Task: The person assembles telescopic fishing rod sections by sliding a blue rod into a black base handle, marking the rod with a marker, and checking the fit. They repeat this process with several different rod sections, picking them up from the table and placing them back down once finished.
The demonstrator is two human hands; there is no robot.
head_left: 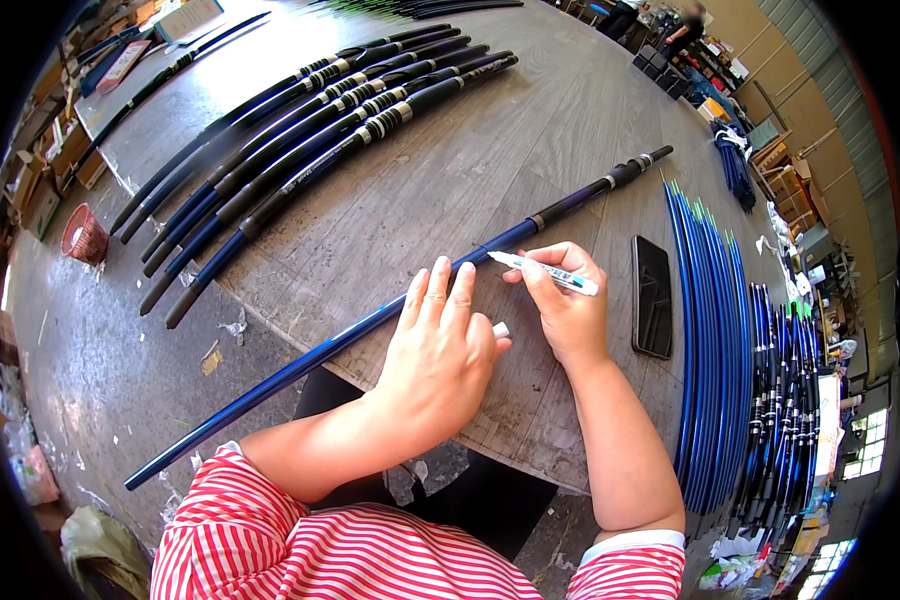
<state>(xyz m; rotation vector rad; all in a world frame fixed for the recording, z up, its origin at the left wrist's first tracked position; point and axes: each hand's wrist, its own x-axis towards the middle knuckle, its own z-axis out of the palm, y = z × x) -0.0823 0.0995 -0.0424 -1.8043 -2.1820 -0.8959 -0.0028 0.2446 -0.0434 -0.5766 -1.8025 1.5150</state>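
Observation:
A blue fishing rod section (270, 380) with a dark upper end lies slantwise over the table, its lower left end reaching past the edge. My left hand (430, 365) rests on it with fingers stretched out, and a small white pen cap (501, 330) is tucked by the thumb. A white marker pen (560, 275) is pinched in my right hand (575, 315), its tip at or just beside the rod. A small dark mark seems to show near that tip. To the right of my right hand lies a black phone (652, 295).
Several dark rods (300, 183) lie side by side at the far left. Many thin blue rod blanks (710, 350) line the right side, beside black-and-blue rods (785, 400). A red basket (83, 238) stands left of the table (560, 130). Another person (685, 30) is in the background.

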